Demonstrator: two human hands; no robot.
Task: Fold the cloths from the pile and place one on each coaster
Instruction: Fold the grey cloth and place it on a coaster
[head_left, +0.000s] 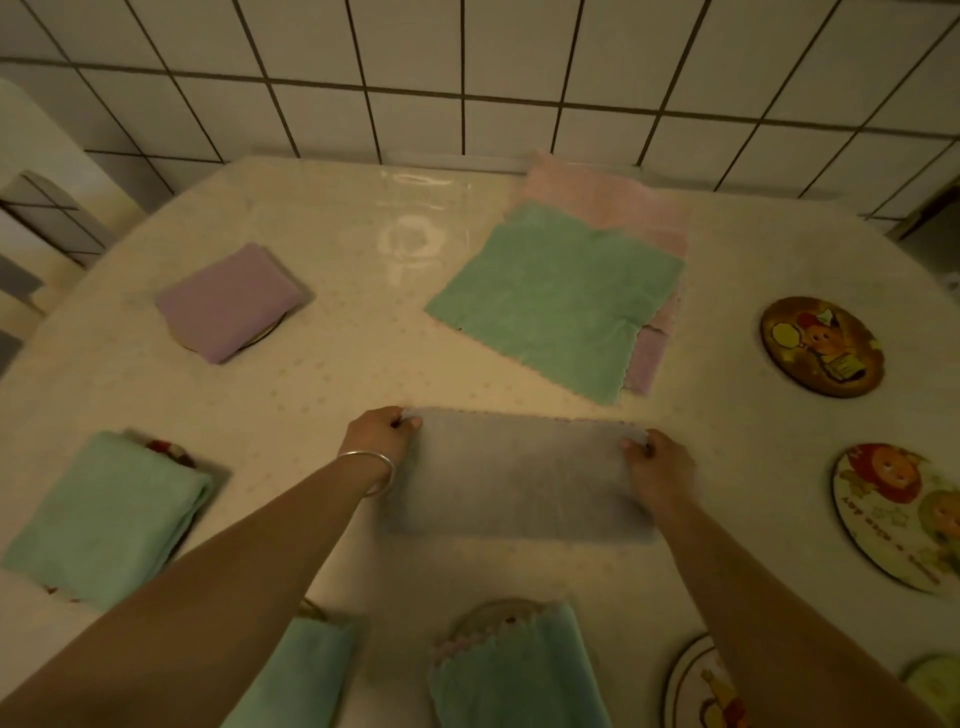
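A grey cloth (519, 478) lies folded in half as a long strip in the middle of the table. My left hand (382, 434) pinches its far left corner and my right hand (657, 467) pinches its far right corner. Beyond it lies the pile (558, 291), a green cloth on top of pink and purple ones. A folded purple cloth (228, 301) covers a coaster at the far left. Folded green cloths rest on coasters at the left (109, 517), near left (298, 670) and near centre (517, 670). Bare picture coasters (821, 345) (904, 514) (696, 686) sit on the right.
The table (337, 374) has a pale dotted cover under clear plastic. A tiled wall (467, 67) stands right behind it. A pale chair back (36, 171) is at the far left. A green object (935, 680) shows at the lower right edge.
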